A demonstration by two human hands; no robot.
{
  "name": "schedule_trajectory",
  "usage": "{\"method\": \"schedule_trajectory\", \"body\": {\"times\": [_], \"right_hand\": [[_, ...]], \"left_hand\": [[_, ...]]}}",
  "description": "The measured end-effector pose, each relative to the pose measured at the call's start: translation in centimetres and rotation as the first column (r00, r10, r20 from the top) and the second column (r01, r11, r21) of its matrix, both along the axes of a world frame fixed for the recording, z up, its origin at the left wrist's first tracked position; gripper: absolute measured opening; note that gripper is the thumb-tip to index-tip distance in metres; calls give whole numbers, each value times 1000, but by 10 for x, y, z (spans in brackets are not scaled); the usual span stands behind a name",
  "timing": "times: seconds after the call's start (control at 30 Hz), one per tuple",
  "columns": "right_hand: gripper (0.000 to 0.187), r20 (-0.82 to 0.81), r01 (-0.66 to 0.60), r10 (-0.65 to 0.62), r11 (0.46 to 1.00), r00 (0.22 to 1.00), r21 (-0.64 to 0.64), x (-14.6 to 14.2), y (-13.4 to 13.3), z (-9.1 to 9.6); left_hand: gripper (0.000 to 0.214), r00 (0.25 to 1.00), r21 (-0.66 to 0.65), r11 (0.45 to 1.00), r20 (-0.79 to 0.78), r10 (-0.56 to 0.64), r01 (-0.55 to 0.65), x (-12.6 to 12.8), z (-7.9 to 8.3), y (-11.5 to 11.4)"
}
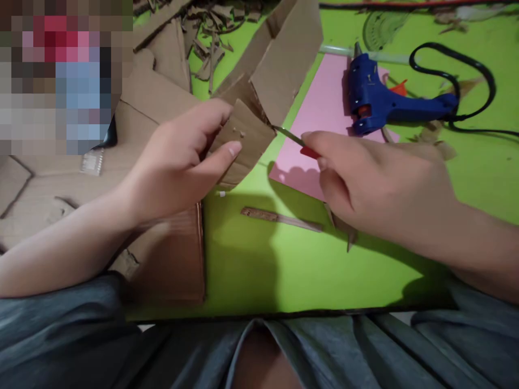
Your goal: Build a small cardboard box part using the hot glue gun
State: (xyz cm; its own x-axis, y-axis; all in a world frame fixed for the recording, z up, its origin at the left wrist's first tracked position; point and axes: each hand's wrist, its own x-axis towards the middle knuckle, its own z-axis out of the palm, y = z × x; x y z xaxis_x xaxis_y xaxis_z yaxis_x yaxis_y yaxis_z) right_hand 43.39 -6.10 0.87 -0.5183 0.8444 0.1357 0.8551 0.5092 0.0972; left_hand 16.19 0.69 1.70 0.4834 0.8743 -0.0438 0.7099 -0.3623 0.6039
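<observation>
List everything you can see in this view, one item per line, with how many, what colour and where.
cardboard piece: one, brown, centre
craft knife: one, red handle, centre right
folded cardboard: one, brown, top centre
cardboard sheets: several, brown, left
cardboard scraps: many, brown, top
hot glue gun: one, blue, on the pink sheet
power cord: one, black, upper right
pink sheet: one, pink, upper centre
wooden strip: one, brown, on the table
table: one, bright green, under everything
left hand: one, pinching the cardboard piece
right hand: one, gripping the craft knife
</observation>
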Motion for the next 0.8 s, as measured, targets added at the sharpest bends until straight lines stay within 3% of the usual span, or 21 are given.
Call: {"method": "schedule_trajectory", "body": {"times": [0.1, 0.2, 0.27, 0.33, 0.5, 0.63, 0.7, 0.8], "right_hand": [[57, -171, 8, 9, 995, 985, 95, 9, -6, 6], [65, -189, 145, -149, 989, 971, -35, 11, -11, 13], [69, -150, 226, -239, 969, 959, -97, 10, -13, 17], [69, -148, 241, -254, 966, 956, -97, 9, -12, 18], [67, -202, 240, -258, 965, 945, -110, 10, -11, 14], [67, -203, 205, -229, 970, 952, -131, 14, -13, 12], [64, -177, 180, -199, 977, 964, -119, 16, -13, 10], [56, -230, 59, -67, 997, 971, -46, 19, -11, 4]], "left_hand": [[18, 959, -170, 982, 253, 126, -84, 1, 4, -5], [31, 834, -339, 941, 514, 202, -20, 2, -2, -7], [31, 788, -381, 924, 576, 217, 24, 1, -9, -8], [27, 818, -390, 921, 536, 209, 20, 0, -14, -9], [35, 880, -238, 971, 462, 109, 4, -2, -25, -9], [44, 929, 40, 998, 368, 28, -46, -4, -30, -4], [52, 955, 163, 987, 295, -35, -15, -7, -34, 0], [51, 941, 214, 968, 280, -190, 131, -13, -43, 8]]}}
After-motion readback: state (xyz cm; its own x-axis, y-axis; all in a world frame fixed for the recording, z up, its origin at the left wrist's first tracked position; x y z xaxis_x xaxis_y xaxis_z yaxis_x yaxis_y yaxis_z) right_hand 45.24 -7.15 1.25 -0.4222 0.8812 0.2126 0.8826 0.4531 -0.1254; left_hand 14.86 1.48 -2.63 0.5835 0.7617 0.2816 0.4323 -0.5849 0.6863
